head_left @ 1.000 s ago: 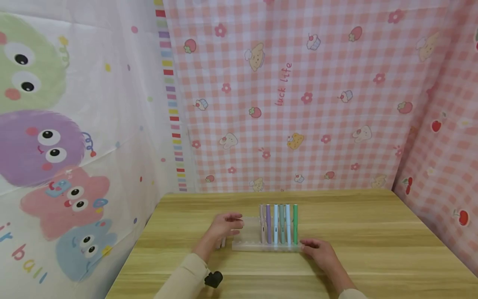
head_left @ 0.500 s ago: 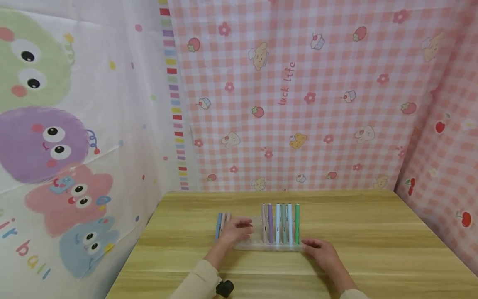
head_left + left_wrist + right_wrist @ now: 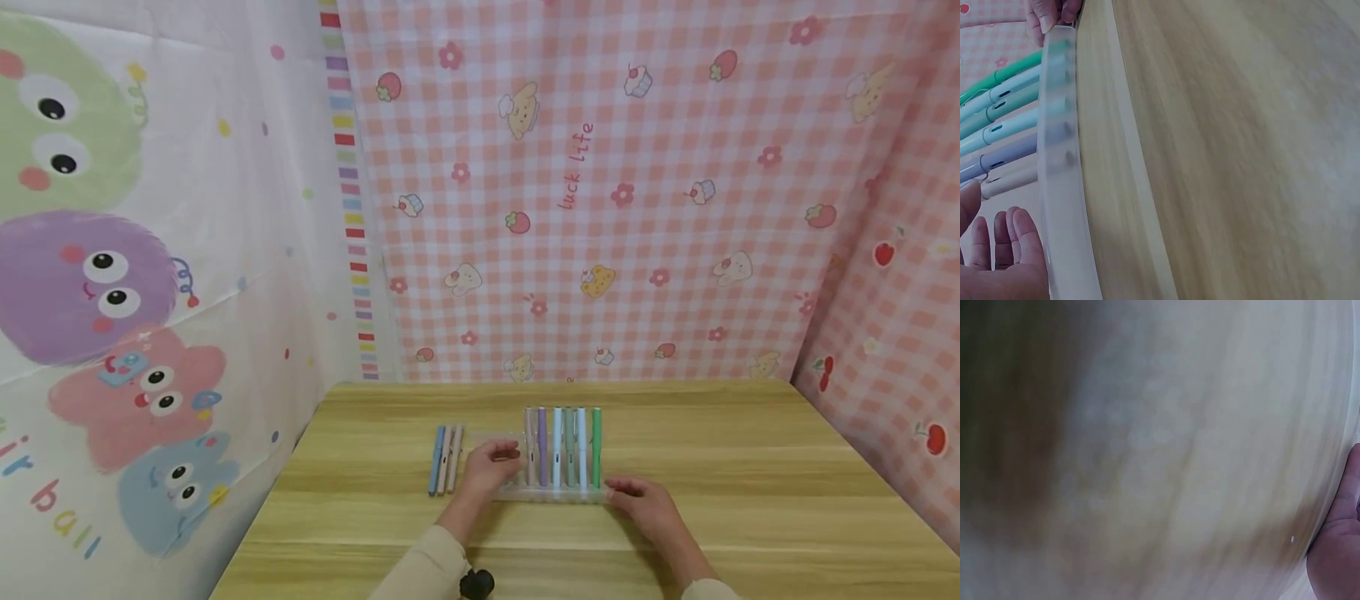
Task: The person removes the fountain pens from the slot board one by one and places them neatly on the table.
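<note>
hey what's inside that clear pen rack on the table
Six pens lie side by side in the clear rack: beige, purple, light blue, grey-green, pale blue, green. The left hand covers its left slots.

Six pens point(image 3: 560, 446) are standing side by side in one clear plastic rack point(image 3: 551, 493): one beige, one purple, one pale blue, one grey-green, one light blue and one green. Three more pens point(image 3: 445, 458) are lying loose on the one wooden table point(image 3: 750, 500) just left of the rack: one blue, one pinkish, one tan. That is making nine pens in all. Two hands are showing, one left hand point(image 3: 489, 467) and one right hand point(image 3: 643, 504).
</note>
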A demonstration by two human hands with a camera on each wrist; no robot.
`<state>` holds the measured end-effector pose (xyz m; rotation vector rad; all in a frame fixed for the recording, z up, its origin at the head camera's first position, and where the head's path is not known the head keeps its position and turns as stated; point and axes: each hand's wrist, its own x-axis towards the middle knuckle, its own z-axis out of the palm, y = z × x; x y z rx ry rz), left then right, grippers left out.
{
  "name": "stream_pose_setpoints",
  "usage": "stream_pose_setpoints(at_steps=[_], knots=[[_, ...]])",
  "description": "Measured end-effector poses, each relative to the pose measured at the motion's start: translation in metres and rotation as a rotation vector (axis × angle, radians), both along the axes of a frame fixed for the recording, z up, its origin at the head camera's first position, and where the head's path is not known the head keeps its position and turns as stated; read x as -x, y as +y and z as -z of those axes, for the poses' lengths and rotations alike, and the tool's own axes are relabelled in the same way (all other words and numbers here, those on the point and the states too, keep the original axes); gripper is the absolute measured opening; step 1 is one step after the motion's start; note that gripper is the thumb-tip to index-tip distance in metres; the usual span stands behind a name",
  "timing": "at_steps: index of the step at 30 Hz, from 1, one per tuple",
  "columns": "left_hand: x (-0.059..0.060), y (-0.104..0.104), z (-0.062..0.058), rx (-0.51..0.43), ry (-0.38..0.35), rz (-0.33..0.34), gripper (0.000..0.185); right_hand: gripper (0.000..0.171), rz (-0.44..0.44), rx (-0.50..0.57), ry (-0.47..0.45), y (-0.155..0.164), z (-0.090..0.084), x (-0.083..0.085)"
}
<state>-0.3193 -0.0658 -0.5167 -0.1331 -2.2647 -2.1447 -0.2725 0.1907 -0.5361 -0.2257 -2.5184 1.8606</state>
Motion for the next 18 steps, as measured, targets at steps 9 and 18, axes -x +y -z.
stream_pose_setpoints(at_steps=[9,18], knots=[[0.002,0.013,0.000,-0.039,0.052,-0.033,0.031,0.023,0.000,0.016,0.006,0.000,0.000,0.001],[0.012,0.016,0.015,-0.086,0.136,-0.010,0.025,0.023,0.006,0.015,0.008,0.001,0.002,0.002]])
